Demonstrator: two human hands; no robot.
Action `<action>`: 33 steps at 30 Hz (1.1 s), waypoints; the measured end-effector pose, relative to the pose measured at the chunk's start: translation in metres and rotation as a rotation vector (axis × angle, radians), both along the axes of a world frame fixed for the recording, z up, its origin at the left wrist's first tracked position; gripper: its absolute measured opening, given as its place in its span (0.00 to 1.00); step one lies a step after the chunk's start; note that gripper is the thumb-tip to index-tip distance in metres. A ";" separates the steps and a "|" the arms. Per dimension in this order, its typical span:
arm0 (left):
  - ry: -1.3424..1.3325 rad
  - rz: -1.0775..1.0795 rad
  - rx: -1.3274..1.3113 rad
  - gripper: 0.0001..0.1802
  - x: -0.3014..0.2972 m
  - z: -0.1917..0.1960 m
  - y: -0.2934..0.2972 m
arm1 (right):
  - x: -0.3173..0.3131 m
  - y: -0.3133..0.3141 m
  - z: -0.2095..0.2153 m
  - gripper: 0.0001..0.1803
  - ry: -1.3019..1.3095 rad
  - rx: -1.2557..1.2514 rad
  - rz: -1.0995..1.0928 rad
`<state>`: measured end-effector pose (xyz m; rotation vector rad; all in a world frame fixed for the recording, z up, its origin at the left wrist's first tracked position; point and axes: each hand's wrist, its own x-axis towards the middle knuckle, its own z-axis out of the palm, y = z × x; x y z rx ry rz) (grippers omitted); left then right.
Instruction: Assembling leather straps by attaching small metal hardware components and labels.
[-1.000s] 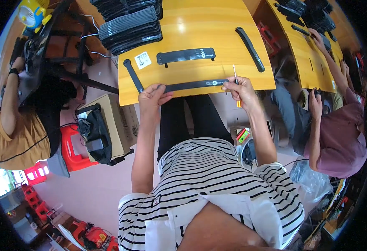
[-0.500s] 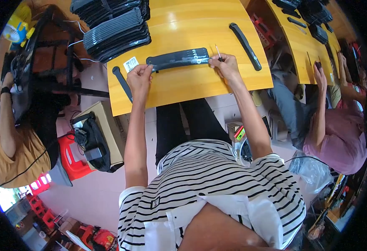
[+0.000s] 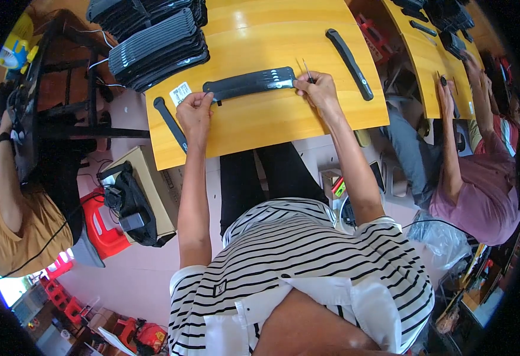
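A flat bundle of black straps lies across the yellow table in front of me, its strips overlapping in steps with small pale marks at the right end. My left hand is closed in a pinch at its left end, beside a small black tab. At the right end, my right hand pinches the corner with thumb and finger. That same hand also holds a thin pointed tool, its tip sticking up past the fingers. Single black straps lie to either side, one on the left and another on the right.
Tall stacks of black straps stand at the table's back left, near a white label. People work at both sides, one at another yellow table. A cardboard box and a red stool are on the floor left.
The pale streak along the bundle's front edge has gone, and its strips now sit closer together. Both hands keep their pinch. My view has shifted slightly.
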<state>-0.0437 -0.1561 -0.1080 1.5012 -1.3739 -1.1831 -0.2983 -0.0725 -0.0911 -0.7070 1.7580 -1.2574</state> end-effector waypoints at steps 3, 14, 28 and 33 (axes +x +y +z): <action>-0.030 -0.001 0.008 0.09 0.001 -0.003 -0.004 | 0.000 -0.001 -0.002 0.04 0.020 0.011 0.001; -0.013 0.012 -0.016 0.08 0.000 -0.005 -0.002 | 0.003 -0.002 -0.005 0.04 0.025 0.015 -0.013; -0.002 -0.002 -0.010 0.07 -0.002 -0.004 -0.002 | 0.001 -0.006 -0.009 0.06 0.027 0.026 -0.035; -0.044 0.006 -0.063 0.07 -0.004 -0.005 -0.001 | 0.002 -0.007 -0.010 0.06 0.106 0.053 -0.046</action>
